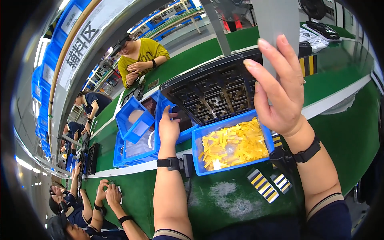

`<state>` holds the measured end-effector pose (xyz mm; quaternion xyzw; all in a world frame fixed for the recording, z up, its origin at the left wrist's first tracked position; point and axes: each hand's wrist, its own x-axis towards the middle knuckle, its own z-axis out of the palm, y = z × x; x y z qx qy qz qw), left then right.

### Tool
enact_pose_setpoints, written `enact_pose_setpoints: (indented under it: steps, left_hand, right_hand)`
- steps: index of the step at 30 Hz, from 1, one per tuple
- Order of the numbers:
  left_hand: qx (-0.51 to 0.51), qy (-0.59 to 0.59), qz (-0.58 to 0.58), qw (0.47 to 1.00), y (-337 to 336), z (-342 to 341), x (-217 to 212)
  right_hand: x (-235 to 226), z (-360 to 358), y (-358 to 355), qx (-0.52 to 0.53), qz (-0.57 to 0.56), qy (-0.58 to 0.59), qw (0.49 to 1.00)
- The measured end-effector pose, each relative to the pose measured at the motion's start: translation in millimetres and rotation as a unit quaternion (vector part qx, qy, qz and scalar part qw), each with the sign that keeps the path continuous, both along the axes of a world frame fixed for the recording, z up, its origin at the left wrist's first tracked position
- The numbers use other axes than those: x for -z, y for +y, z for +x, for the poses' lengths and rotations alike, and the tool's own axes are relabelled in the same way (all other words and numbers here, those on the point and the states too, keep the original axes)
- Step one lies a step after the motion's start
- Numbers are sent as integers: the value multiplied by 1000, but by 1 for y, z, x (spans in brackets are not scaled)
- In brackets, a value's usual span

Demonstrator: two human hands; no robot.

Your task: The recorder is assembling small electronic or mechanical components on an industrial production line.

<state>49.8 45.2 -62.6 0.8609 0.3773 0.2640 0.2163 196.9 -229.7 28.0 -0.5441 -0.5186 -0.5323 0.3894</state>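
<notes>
A black tray (216, 94) with maze-like slots stands tilted behind a blue bin (214, 171) full of short yellow strips (236, 144). At the tray's right end my right hand (280, 88) is raised, fingers spread and stretched out. Its fingertips overlap the tray's upper right corner; whether they touch it I cannot tell. My left hand (169, 127) is at the tray's lower left side, over the edge of another blue bin. Its fingers are apart with nothing visible in them, though they are partly hidden. Black straps with small devices circle both wrists.
Left of my left hand, a small blue box (135, 120) sits tilted on a bin of clear plastic bags (138, 149). Striped yellow-and-black pieces (263, 186) lie on the green table (224, 216). A grey post (277, 24) rises behind my right hand. Several people work nearby.
</notes>
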Motion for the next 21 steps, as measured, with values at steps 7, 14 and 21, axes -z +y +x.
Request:
enact_pose_setpoints:
  steps: [7, 14, 21]
  left_hand:
    - [63, -9, -44, 997, 11, 2, 7]
    - [115, 70, -49, 990, 16, 7, 7]
    - [3, 24, 30, 999, -7, 5, -3]
  right_hand:
    - [1, 1, 3, 11, 6, -12, 1000]
    - [-2, 31, 4, 72, 28, -207, 975]
    - [-3, 1, -1, 51, -23, -78, 995]
